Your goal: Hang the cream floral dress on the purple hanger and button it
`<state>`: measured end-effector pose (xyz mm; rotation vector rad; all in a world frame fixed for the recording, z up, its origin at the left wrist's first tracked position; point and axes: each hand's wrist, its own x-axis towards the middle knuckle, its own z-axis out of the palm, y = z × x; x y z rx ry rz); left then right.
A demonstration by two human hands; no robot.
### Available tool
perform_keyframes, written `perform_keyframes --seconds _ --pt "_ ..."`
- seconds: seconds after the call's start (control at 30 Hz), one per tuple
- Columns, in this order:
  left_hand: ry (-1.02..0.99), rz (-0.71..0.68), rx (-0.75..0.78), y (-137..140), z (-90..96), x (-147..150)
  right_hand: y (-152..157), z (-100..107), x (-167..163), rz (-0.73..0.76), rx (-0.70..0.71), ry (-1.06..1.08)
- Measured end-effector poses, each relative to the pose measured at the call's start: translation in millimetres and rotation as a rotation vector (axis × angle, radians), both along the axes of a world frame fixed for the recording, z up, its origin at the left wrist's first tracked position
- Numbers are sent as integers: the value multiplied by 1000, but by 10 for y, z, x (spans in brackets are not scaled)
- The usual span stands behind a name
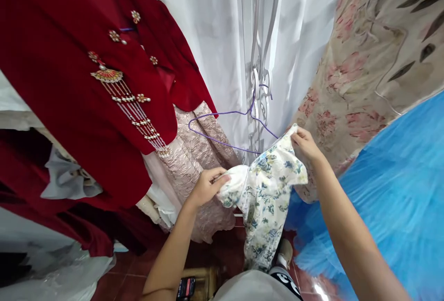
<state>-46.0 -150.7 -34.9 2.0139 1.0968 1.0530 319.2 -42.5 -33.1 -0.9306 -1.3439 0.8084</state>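
Observation:
A white dress with a blue and green floral print (268,194) hangs down in front of me, stretched between my hands at its top edge. My left hand (208,184) pinches the ruffled sleeve on the left side. On the other side, my right hand (305,144) is closed on the upper right corner. Just behind the dress is a purple wire hanger (222,113), hooked near the white rings at the wall. The hanger's right arm reaches the dress's top edge; whether it goes inside the neckline I cannot tell.
A dark red velvet jacket (69,60) with beaded ornaments hangs at left, beside a pink textured skirt (204,185). To the right are a beige floral dress (357,74) and a blue tulle garment (391,190). A wooden stool (204,280) stands low by my legs on red floor tiles.

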Motion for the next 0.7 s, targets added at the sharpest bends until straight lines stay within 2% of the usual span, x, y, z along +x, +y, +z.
perform_keyframes --seconds 0.1,0.17,0.23,0.3,0.4,0.53,0.63,0.7 --pt "-8 13 96 30 196 -180 112 118 -248 265 -223 -38" --pt "26 122 208 173 297 -378 53 172 -343 408 -346 -57" --pt "29 268 322 368 377 -595 -52 204 -353 456 -419 -10" --pt "57 302 396 558 451 -772 -154 232 -287 435 -453 53" --pt "237 156 408 762 577 -885 -255 310 -116 376 -491 38" --pt "463 -2 349 925 708 -845 -330 451 57 341 -572 -46" --pt "493 -57 273 997 678 -823 -376 493 86 326 -594 -65" --pt "420 -97 185 994 574 -817 -394 476 77 304 -583 -32"
